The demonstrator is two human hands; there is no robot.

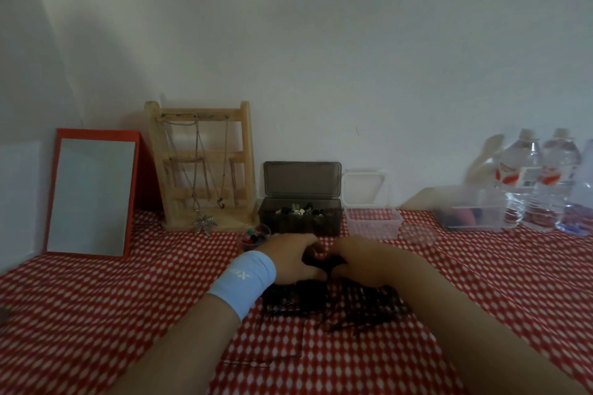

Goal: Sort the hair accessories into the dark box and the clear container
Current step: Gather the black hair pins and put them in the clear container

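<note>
Head view showed left hand [295,258] and right hand [362,261] both grasping a dark hair accessory [321,261] near the dark box [288,225]; wristband logo [242,276] and bottle labels [513,176] were illegible.

Smoky translucent plastic dark box [300,218], wooden jewellery stand [200,167], patterned tablecloth [128,292]

No legible wording anywhere. White X-like logo mark, blurred, on light-blue wristband [243,280] just behind left hand [293,258]. Red-and-white labels [513,177] on 2 water bottles [528,154] at far right by the wall; print too blurred to read. No numbers or signs readable.
</note>
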